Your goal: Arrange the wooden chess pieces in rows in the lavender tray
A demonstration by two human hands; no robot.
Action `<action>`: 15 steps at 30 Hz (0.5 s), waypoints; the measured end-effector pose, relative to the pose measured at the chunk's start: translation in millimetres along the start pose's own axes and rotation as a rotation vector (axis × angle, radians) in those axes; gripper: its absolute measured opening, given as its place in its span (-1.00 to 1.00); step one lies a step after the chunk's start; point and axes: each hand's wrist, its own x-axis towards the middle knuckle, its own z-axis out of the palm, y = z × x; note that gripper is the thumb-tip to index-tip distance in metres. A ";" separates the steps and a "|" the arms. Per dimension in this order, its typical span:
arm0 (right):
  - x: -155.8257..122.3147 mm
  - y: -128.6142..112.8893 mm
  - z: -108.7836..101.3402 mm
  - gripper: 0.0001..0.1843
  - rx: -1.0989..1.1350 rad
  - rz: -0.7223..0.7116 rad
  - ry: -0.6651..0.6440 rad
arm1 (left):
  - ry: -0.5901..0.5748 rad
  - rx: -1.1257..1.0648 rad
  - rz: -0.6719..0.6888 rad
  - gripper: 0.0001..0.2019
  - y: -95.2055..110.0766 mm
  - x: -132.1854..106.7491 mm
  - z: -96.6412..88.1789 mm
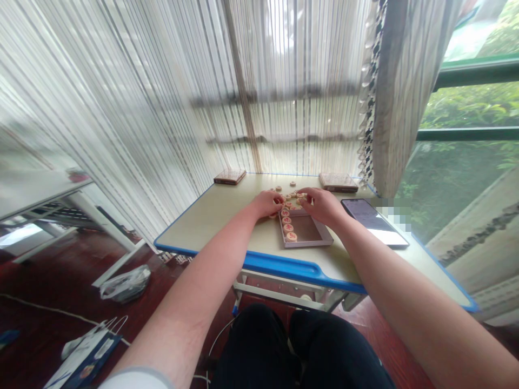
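Both my hands rest on a small desk [211,221] among round wooden game pieces [288,228] with red marks. My left hand [267,203] is curled, its fingertips closed on a piece at the far left corner of a shallow pinkish box [320,235]. My right hand [320,205] is curled over the box's far edge, fingers pinching pieces I can only partly see. Three pieces lie in a column along the box's left side. More loose pieces [286,190] lie on the desk just beyond the hands.
A dark smartphone [373,220] lies right of the box. Two flat wooden cases [229,176] [338,182] sit at the desk's far edge against sheer curtains. The desk has a blue rim [284,266]. Bags [125,284] lie on the red floor to the left.
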 end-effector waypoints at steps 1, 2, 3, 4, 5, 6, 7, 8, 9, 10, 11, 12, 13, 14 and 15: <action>0.0 0.1 0.2 -0.65 -0.001 -0.004 -0.001 | 0.000 -0.003 -0.005 -0.73 0.0 0.1 -0.1; -0.1 0.4 0.4 -0.66 -0.002 -0.008 -0.004 | 0.000 -0.008 -0.009 -0.73 -0.1 0.2 -0.3; -0.1 1.0 0.8 -0.67 -0.002 -0.009 -0.010 | 0.001 -0.013 -0.011 -0.73 -0.2 0.2 -0.5; -0.2 1.7 1.3 -0.69 -0.004 -0.007 -0.021 | 0.003 -0.015 -0.014 -0.74 -0.3 0.1 -0.8; -0.2 2.6 1.9 -0.70 -0.008 -0.006 -0.039 | 0.005 -0.017 -0.019 -0.75 -0.4 0.0 -1.1; -0.3 3.6 2.7 -0.71 -0.015 -0.007 -0.060 | 0.006 -0.019 -0.024 -0.75 -0.4 -0.2 -1.4; -0.3 4.6 3.7 -0.72 -0.024 -0.012 -0.084 | 0.007 -0.022 -0.030 -0.76 -0.3 -0.3 -1.5; -0.3 5.5 4.6 -0.72 -0.034 -0.024 -0.111 | 0.007 -0.027 -0.038 -0.76 -0.3 -0.4 -1.5; -0.3 6.3 5.6 -0.73 -0.044 -0.038 -0.138 | 0.008 -0.034 -0.044 -0.76 -0.4 -0.4 -1.2; -0.2 6.9 6.4 -0.73 -0.053 -0.050 -0.162 | 0.013 -0.038 -0.049 -0.76 -0.5 -0.2 -0.8; -0.1 7.2 7.1 -0.73 -0.059 -0.055 -0.180 | 0.021 -0.039 -0.050 -0.76 -0.7 0.1 -0.2; 0.0 7.4 7.6 -0.74 -0.063 -0.057 -0.193 | 0.033 -0.034 -0.047 -0.75 -1.0 0.5 0.4; 0.1 7.4 7.9 -0.74 -0.065 -0.056 -0.199 | 0.049 -0.024 -0.040 -0.74 -1.3 0.9 1.0; 0.3 7.3 8.0 -0.75 -0.065 -0.055 -0.199 | 0.065 -0.011 -0.029 -0.72 -1.6 1.2 1.5; 0.4 7.1 8.0 -0.75 -0.066 -0.052 -0.198 | 0.080 0.006 -0.014 -0.70 -1.8 1.5 1.7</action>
